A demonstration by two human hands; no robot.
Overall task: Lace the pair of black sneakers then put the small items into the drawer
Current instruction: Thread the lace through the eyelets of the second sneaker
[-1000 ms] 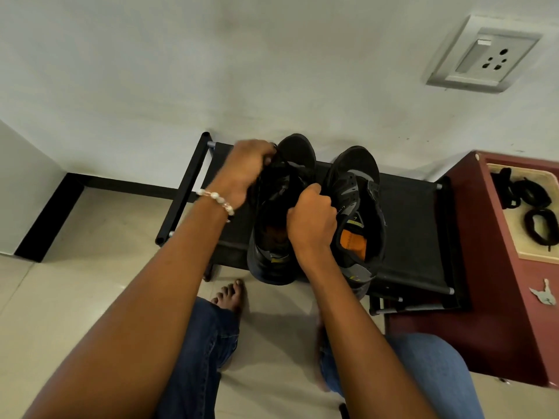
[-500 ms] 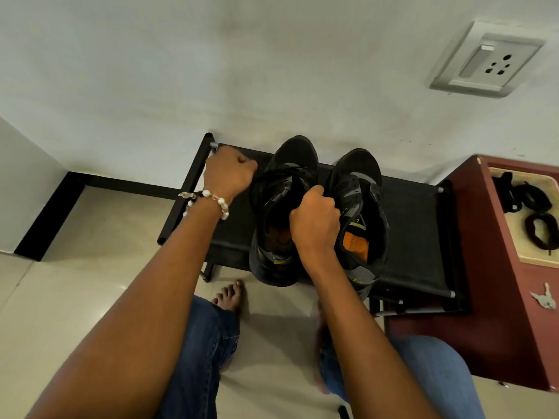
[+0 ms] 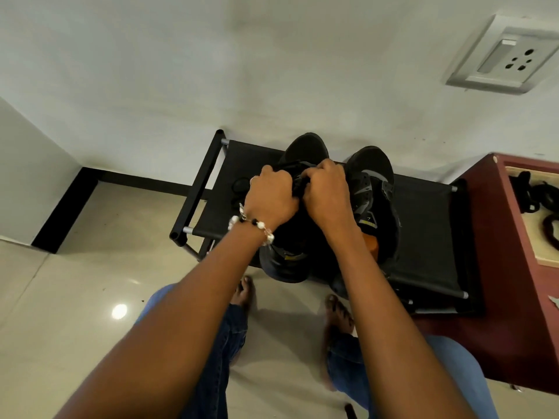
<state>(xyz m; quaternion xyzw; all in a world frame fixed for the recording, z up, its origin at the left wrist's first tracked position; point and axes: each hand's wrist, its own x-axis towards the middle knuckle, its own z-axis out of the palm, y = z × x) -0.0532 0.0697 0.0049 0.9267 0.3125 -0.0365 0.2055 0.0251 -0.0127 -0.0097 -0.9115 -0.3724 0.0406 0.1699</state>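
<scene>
Both hands have closed in since half a second ago: my left hand [image 3: 270, 196], then out at 9 o'clock of the left sneaker [image 3: 305, 152] on the rack [image 3: 423, 207], now sits over its tongue area, knuckle to knuckle with my right hand [image 3: 325, 192]. Each hand is curled tight around black material, apparently lace or tongue, at the shoe's throat; which of the two I cannot tell. Only the left sneaker's toe and heel show, the middle being covered by my hands and wrists. At 3 o'clock stands the right sneaker [image 3: 372, 176], its orange insole half hidden behind my right forearm. A beaded bracelet [image 3: 257, 225] circles my left wrist. At far 3 o'clock, the open drawer [image 3: 541, 258] of the red cabinet [image 3: 490, 237] is cut by the frame edge; its dark contents [image 3: 544, 195] are indistinct.
</scene>
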